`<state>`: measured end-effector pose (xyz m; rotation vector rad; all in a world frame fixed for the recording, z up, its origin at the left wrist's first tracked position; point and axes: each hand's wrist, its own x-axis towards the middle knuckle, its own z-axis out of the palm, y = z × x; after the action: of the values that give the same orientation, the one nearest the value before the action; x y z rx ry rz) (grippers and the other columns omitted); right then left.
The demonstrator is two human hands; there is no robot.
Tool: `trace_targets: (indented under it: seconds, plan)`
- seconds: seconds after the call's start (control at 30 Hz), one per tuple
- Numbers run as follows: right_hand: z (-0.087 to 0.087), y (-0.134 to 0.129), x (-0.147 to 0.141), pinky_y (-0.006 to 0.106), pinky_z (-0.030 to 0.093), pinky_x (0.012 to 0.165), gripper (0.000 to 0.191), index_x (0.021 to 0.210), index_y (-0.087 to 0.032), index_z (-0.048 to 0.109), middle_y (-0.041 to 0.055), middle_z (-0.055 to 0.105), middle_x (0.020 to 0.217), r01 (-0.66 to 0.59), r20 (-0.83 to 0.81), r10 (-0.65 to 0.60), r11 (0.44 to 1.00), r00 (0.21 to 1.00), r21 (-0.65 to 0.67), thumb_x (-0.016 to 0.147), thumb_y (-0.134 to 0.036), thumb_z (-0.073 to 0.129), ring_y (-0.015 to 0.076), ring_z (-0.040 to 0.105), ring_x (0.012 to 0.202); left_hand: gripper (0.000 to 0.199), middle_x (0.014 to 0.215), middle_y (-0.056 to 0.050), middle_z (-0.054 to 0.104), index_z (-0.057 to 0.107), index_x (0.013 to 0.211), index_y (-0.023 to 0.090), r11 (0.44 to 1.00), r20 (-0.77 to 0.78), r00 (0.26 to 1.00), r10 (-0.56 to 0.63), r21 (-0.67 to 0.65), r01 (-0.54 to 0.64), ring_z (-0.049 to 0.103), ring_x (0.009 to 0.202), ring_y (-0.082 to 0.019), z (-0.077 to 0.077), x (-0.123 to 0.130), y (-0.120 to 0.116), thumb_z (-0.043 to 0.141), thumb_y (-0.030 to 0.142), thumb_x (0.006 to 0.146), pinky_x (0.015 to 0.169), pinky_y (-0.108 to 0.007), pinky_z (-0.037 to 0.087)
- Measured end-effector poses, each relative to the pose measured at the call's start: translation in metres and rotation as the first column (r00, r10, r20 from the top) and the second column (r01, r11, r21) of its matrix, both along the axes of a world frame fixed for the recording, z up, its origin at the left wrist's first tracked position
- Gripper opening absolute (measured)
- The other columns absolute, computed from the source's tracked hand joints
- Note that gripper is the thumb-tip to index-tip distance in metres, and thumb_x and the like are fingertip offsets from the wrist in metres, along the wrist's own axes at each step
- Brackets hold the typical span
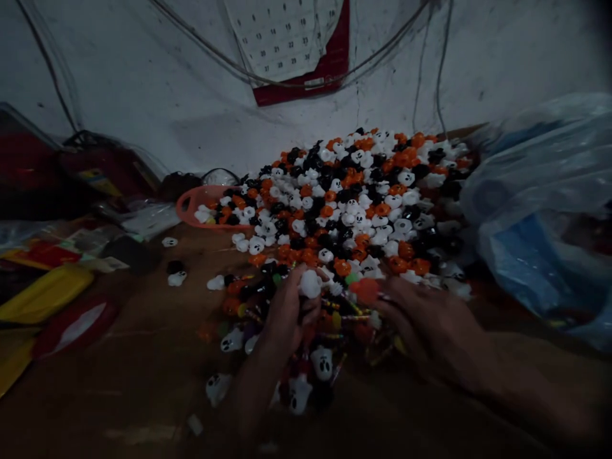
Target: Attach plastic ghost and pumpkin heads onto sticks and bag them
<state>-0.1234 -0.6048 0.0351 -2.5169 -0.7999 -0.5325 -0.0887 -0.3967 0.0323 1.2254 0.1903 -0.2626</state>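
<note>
A large heap of small white ghost, orange pumpkin and black pieces [354, 204] covers the middle of the wooden table [129, 363]. In front of the heap my left hand [289, 312] is closed around a white piece [310, 284]. To its right, my right hand [425, 319] pinches an orange pumpkin piece [366, 291], with a bit of green beside it. Under and between my hands lie thin striped sticks [354, 310] and more pieces. Larger ghost pieces [322, 363] rest nearer the front edge. Dim light and blur hide fine detail.
An orange basket [185, 207] with pieces inside stands at the heap's left. Clear plastic bags [540, 210] bulge at the right. Yellow [48, 296] and red [76, 326] items lie at the left. Cables [229, 62] hang before a wall calendar [287, 38].
</note>
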Motion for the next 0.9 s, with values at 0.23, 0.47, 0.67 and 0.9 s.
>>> trace_targets:
  seconds: [0.23, 0.47, 0.67, 0.9]
  plan:
    - [-0.003, 0.042, 0.010, 0.025, 0.034, 0.052, 0.024, 0.099, -0.017, 0.057, 0.0021, 0.064, 0.077, -0.071, 0.079, 0.078, 0.994, 0.994, -0.081, 0.097, -0.031, 0.037, 0.0119, 0.059, 0.063, 0.037, 0.058, 0.004, 0.043, 0.064, 0.083, 0.015, 0.969, 0.008, 1.000, 0.021, 0.245, -0.022, 0.030, 0.042, -0.003, -0.002, -0.013, 0.014, 0.051, 0.050, 0.081, 0.036, -0.013, 0.018]
    - [-0.008, 0.039, 0.005, 0.026, 0.025, 0.047, 0.023, 0.095, -0.018, 0.060, 0.0010, 0.065, 0.077, -0.005, 0.155, 0.037, 0.980, 0.987, -0.198, 0.096, -0.034, 0.043, 0.0108, 0.056, 0.061, 0.038, 0.058, 0.002, 0.048, 0.066, 0.086, 0.016, 0.949, 0.063, 0.997, -0.054, 0.315, 0.032, 0.036, 0.045, -0.006, -0.011, -0.015, 0.017, 0.050, 0.051, 0.081, 0.039, -0.015, 0.026]
    - [-0.015, 0.041, 0.005, 0.026, 0.024, 0.048, 0.029, 0.090, -0.018, 0.061, 0.0004, 0.063, 0.072, 0.031, 0.200, 0.010, 0.979, 0.980, -0.201, 0.097, -0.037, 0.040, 0.0105, 0.056, 0.059, 0.041, 0.064, 0.000, 0.054, 0.067, 0.085, 0.017, 0.900, 0.094, 0.991, -0.098, 0.434, 0.048, 0.047, 0.055, -0.011, -0.013, -0.013, 0.013, 0.044, 0.051, 0.084, 0.045, -0.017, 0.034]
    - [-0.022, 0.040, 0.007, 0.025, 0.030, 0.051, 0.031, 0.079, -0.016, 0.058, 0.0027, 0.062, 0.069, 0.014, 0.259, 0.034, 0.983, 0.965, -0.183, 0.098, -0.029, 0.036, 0.0107, 0.055, 0.056, 0.030, 0.073, 0.001, 0.053, 0.056, 0.081, 0.018, 0.800, 0.222, 0.951, -0.217, 0.598, 0.043, 0.048, 0.068, -0.013, -0.013, -0.013, 0.003, 0.035, 0.037, 0.091, 0.061, -0.022, 0.038]
